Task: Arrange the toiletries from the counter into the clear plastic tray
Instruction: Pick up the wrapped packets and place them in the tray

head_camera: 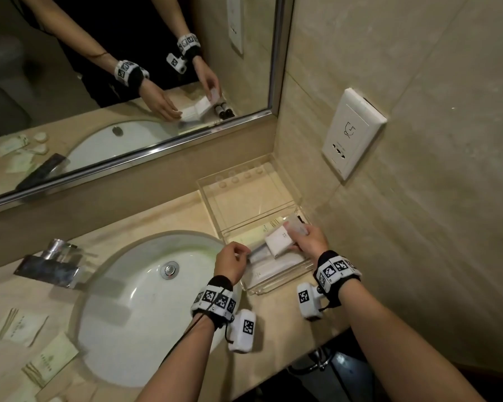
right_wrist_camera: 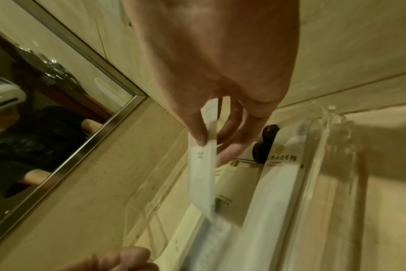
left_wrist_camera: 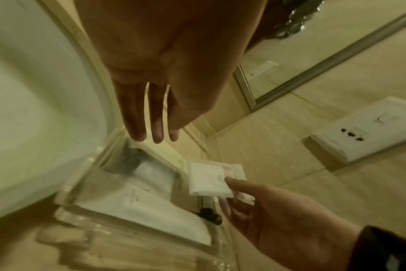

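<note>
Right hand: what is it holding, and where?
The right hand pinches a small flat white sachet by one end, over the clear plastic tray.

Beige marble-look tiled walls [head_camera: 418,82] meet a steel-framed wall mirror [head_camera: 128,68], a white wall socket plate [head_camera: 352,134], and an oval white basin [head_camera: 145,300].

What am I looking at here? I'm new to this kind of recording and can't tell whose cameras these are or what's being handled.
No machine: a person wears three cameras. The wide picture comes from the head, the other two from each wrist, looking along the fingers. It is a bathroom counter with a sink and a clear plastic tray already holding white packets. The right hand pinches a small white sachet over the tray. The left hand is at the tray's near edge; whether it holds anything is unclear. More packets lie left of the sink.
</note>
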Motion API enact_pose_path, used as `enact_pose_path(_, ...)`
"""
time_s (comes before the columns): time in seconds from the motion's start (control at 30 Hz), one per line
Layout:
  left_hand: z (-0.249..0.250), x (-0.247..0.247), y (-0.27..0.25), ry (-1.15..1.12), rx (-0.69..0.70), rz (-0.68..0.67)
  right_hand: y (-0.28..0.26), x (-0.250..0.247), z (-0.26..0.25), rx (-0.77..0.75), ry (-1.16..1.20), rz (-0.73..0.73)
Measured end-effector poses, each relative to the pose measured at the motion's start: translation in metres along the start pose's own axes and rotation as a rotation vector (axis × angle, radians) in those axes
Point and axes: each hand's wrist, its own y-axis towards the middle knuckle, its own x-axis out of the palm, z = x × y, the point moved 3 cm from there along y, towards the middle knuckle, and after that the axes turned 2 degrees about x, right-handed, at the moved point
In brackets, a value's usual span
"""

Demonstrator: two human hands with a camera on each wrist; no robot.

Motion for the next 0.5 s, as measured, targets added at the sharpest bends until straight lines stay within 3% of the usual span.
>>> enact_pose_path(0.13,-0.006,0.004,0.000,0.085,0.035,-0.028,0.013,0.008,0.008,0.020,-0.153,-0.030)
enact_pose_path(0.27,-0.008,0.009,0.003,0.143,0.082,-0.051,0.019,0.010,0.013,0.015,-0.406,0.082)
enact_pose_path(0.4,-0.007,0.012,0.007,0.197,0.160,-0.058,0.008,0.011,0.007,-0.126,-0.829,0.188)
enact_pose_path(0.5,-0.007,0.014,0.009,0.205,0.182,-0.057,0.006,0.013,0.005,-0.224,-0.909,0.242)
